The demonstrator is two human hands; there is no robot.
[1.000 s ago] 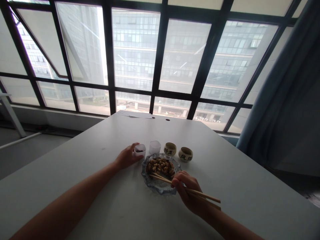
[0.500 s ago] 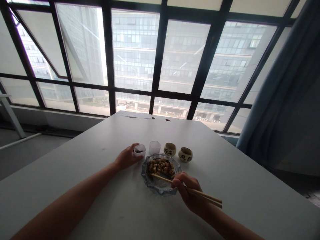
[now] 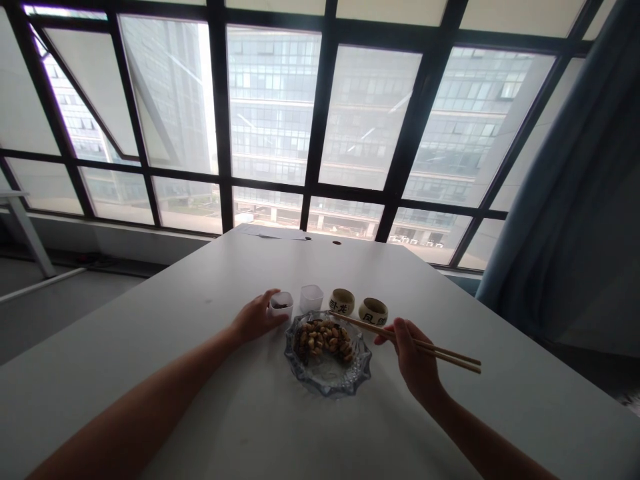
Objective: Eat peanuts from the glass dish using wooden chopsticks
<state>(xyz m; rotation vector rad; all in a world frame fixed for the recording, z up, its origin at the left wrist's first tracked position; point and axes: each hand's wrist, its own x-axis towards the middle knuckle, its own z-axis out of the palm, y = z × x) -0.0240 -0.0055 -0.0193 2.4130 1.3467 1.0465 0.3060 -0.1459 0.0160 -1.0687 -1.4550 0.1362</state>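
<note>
My left hand is closed round the left side of a small white plastic cup with some dark bits inside. Between the fingers of my right hand is a pair of chopsticks, slanting up to the left. Their tips are over the far rim of a scalloped glass bowl; whether they pinch anything is too small to tell. Nuts in shells, mixed with darker pieces, lie in the bowl's far and left part. A second translucent cup stands behind the bowl.
Two round ceramic cups with dark characters, one left and one right, stand behind the bowl, the right one near the chopsticks. Paper sheets lie at the far end of the white table. A blue curtain hangs at the right.
My right hand has moved right and slightly up, lifting the chopstick tips from among the nuts to the bowl's far rim. My left hand stays on the white cup.
</note>
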